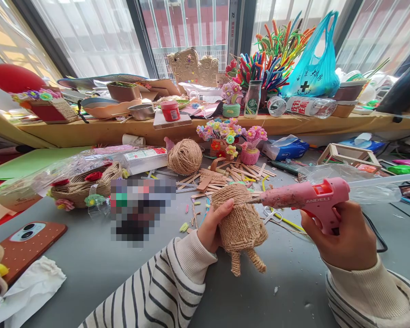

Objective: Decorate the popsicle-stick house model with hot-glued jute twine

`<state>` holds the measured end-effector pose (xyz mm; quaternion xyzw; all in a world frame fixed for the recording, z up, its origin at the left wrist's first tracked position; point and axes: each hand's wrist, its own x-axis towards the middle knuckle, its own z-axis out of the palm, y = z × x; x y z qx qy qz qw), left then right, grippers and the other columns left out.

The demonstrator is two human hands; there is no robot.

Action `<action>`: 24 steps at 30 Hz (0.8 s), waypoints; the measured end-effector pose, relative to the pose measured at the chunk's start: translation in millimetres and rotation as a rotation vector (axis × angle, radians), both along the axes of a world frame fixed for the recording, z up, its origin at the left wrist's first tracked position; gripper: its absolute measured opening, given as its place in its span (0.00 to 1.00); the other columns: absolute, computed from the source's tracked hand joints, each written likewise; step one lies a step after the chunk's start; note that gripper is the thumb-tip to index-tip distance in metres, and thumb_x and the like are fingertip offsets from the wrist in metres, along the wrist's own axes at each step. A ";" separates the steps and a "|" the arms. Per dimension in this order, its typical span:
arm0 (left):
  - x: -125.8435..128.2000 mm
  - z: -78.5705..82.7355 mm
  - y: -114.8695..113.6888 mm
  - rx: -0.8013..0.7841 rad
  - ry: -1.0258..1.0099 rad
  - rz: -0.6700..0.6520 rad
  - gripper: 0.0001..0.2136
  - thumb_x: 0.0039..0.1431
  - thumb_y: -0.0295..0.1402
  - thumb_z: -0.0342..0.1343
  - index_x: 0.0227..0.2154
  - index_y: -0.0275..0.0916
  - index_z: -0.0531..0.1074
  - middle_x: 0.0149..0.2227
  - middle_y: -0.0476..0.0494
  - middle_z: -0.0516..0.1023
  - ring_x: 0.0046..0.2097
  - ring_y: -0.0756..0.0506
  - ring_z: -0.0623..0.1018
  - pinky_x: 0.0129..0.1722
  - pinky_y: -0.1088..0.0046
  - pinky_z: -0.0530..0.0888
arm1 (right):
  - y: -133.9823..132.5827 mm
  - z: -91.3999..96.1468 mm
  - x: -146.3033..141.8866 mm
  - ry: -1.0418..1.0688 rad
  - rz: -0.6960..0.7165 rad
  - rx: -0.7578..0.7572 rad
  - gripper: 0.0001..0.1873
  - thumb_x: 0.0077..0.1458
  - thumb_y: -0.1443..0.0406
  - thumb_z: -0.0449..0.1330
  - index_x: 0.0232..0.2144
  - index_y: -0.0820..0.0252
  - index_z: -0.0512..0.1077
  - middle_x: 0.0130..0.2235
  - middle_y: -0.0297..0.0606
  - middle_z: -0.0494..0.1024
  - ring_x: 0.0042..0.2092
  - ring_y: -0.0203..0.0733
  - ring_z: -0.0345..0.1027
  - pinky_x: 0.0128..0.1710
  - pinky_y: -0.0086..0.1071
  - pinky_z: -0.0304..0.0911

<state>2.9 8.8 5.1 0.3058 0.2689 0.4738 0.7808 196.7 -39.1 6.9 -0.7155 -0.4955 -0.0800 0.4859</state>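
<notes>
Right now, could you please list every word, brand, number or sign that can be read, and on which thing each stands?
"ANDELI": pink glue gun.
Black cross sign: blue plastic bag; its Chinese characters are not surely readable.
Too small or blurred: lettering on the window frame, glass bottle, red jar, plastic bottle and blue packet.

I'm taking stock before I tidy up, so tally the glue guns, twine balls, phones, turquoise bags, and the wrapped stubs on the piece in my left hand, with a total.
Glue gun: 1, in your right hand
Twine ball: 1
Phone: 1
Turquoise bag: 1
Wrapped stubs on the twine piece in your left hand: 2
Total visible: 6
</notes>
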 end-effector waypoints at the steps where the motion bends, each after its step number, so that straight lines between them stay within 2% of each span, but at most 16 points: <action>1: 0.0 -0.1 0.2 0.002 -0.003 -0.002 0.26 0.41 0.41 0.65 0.44 0.36 0.70 0.35 0.42 0.79 0.39 0.41 0.78 0.39 0.67 0.75 | 0.0 -0.1 -0.2 0.001 -0.001 0.004 0.18 0.40 0.50 0.56 0.30 0.53 0.60 0.23 0.30 0.64 0.23 0.38 0.60 0.25 0.34 0.57; 7: -0.5 -1.2 0.3 0.016 -0.003 -0.002 0.24 0.44 0.40 0.63 0.45 0.35 0.70 0.35 0.41 0.78 0.38 0.41 0.78 0.39 0.67 0.75 | -0.9 0.1 -1.2 0.018 -0.012 -0.015 0.20 0.41 0.47 0.55 0.30 0.54 0.59 0.22 0.29 0.63 0.22 0.37 0.58 0.26 0.34 0.57; 18: -0.5 -1.7 0.5 0.025 -0.051 -0.037 0.21 0.44 0.39 0.64 0.41 0.35 0.72 0.33 0.42 0.79 0.35 0.43 0.78 0.36 0.68 0.76 | 0.0 -1.8 1.5 -0.030 0.007 0.000 0.18 0.43 0.48 0.53 0.31 0.54 0.60 0.23 0.32 0.66 0.22 0.40 0.61 0.25 0.35 0.58; 24: -1.1 -3.0 0.7 0.010 -0.026 -0.002 0.24 0.42 0.40 0.65 0.43 0.36 0.72 0.35 0.41 0.79 0.38 0.41 0.79 0.39 0.67 0.75 | 0.1 -3.3 2.2 -0.048 -0.005 0.011 0.17 0.44 0.49 0.54 0.30 0.53 0.60 0.23 0.32 0.67 0.22 0.40 0.61 0.24 0.35 0.58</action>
